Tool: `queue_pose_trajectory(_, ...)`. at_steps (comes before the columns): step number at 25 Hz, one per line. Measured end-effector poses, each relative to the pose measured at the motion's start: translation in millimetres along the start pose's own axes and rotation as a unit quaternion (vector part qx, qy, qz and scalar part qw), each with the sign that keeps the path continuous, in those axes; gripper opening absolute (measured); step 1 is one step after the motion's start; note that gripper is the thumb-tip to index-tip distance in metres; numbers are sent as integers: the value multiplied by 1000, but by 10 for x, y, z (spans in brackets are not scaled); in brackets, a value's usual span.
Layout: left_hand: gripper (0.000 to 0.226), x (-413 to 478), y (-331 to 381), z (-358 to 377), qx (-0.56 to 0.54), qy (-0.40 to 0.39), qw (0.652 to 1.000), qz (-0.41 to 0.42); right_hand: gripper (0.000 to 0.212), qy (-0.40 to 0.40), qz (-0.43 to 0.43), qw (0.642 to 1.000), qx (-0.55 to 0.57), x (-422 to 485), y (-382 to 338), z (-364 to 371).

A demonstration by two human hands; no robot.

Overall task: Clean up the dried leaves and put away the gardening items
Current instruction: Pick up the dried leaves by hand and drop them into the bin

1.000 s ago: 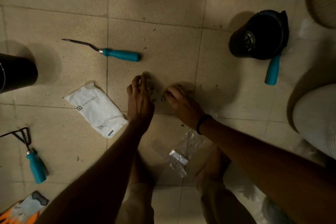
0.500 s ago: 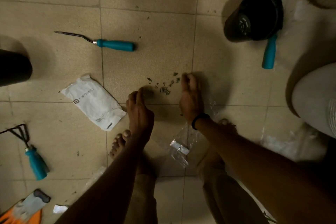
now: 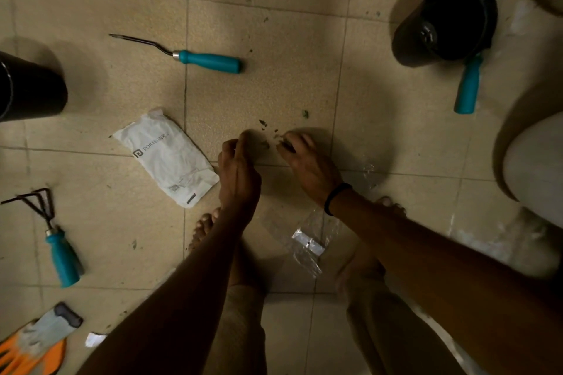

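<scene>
Step in hand: gathering the leaf bits (image 3: 275,132) into one heap. That's the clean-up half; putting the tools away is not begun.

The bits lie on the floor (image 3: 274,76) in the gap between my hands, with a couple of strays just beyond, toward the top of view.

My left hand (image 3: 239,173) stands on its edge left of the bits. Its fingers are loosely curled at the tips and grip nothing I can see, so it acts as a wall. My right hand (image 3: 307,164) is knuckles-up on the right, fingers bent, tips down on the bits. I can't tell if any are pinched under them or only raked; it's too dim and the bits too small.

Next move, my guess: bring the hands together, cup and lift. The crumbs look light and brittle, so a two-hand scoop beats a pinch, kept low to avoid spilling. The strays need a second sweep.

For a drop spot, the clear bag (image 3: 307,240) lies flat by my feet, just behind the right wrist, and the black pot (image 3: 447,18) is well apart at upper right. I can't say which is meant.

Still out on the floor:
- weeder (image 3: 210,60)
- rake (image 3: 54,240)
- teal handle (image 3: 467,85), touching the pot
- gloves (image 3: 33,341)
- pouch (image 3: 166,158), just beside my left hand
</scene>
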State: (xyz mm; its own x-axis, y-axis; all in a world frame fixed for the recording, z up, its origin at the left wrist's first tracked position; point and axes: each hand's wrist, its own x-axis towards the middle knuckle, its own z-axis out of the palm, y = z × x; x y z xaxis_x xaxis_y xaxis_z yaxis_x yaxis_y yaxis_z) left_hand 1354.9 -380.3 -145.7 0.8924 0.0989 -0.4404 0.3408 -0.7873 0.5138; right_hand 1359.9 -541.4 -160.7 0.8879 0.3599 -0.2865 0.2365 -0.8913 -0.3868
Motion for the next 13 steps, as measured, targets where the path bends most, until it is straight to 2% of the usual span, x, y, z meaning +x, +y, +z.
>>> queue_pose_trajectory(3,68,41,36,-3,19,-24,999,36,21,5,-8,1000,18,40,23,75)
queue_pose_trajectory(5,67,74,43,-13,46,-42,995,80,10,21,65,994,83,72,66,36)
queue_pose_trajectory(7,63,115,33,-20,77,-53,989,116,12,86,176,971,136,120,202,-74)
queue_pose_trajectory(9,53,142,20,-12,81,-50,987,130,14,134,226,952,158,192,371,-220)
queue_pose_trajectory(13,39,96,-2,70,33,-37,990,130,20,103,145,973,147,347,499,-304)
